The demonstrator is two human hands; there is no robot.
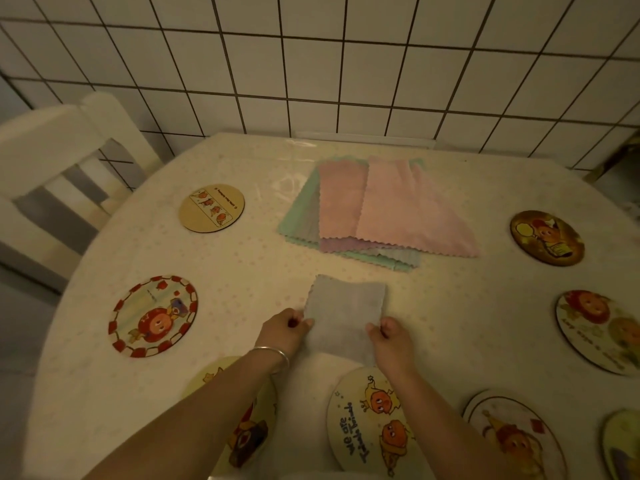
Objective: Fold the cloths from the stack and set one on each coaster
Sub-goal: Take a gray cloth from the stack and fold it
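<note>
The grey cloth (343,318), folded to a narrow strip, lies on the table (242,265) in front of the person, its near end just above a coaster (360,420) printed with two orange figures and the words "we are". The left hand (285,332) pinches the strip's left edge between thumb and curled fingers; a silver bangle (277,356) circles that wrist. The right hand (391,341) pinches the right edge the same way, across from the left. The far end of the strip looks slightly lifted or rumpled, though the blur makes that hard to judge.

Beyond the grey cloth, toward the wall, sits the stack (374,209) of unfolded cloths: two pink ones on top, side by side and overlapping, with lilac, grey and green edges fanned out below them.

Round coasters ring the table. On the left are a red-bordered one (152,315) and, farther back, a tan one (211,207); another (256,434) is partly hidden under the left forearm. On the right are a dark brown one (547,237) and a pale one (595,330) cut by the frame edge, with two more (512,434) at the lower right corner. None of them touches the cloths.

A white chair (55,174) stands at the table's left, and a white tiled wall (311,64) with dark grout rises behind.
</note>
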